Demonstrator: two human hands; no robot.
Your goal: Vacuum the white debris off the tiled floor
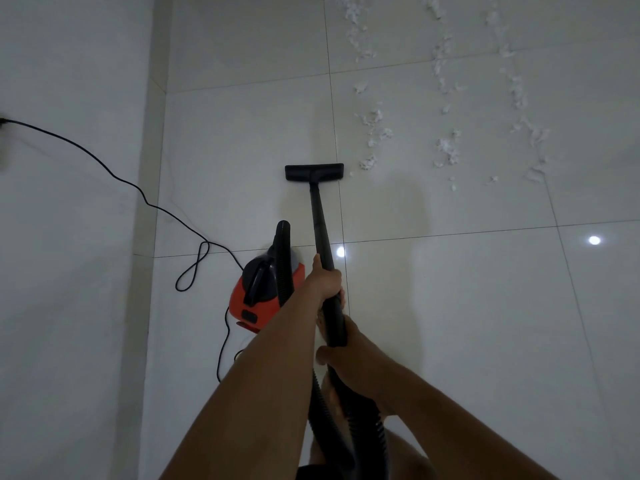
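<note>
Gripping the wand (pixel 320 220), left hand (pixel 323 279) beyond right hand (pixel 349 346).
Wand runs near-to-far; wall (pixel 69 254) left, tiled floor (pixel 467 323) open right, white debris (pixel 367 163) beside nozzle (pixel 314 172).

Cord (pixel 111 175) end blurred; cut off left.

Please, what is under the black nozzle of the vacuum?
The nozzle rests flat on the floor, so anything beneath it is covered. The nearest white debris lies just right of it, not under it.

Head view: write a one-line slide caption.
Left hand and right hand grip the vacuum wand, its nozzle on the tiled floor beside white debris.
</note>
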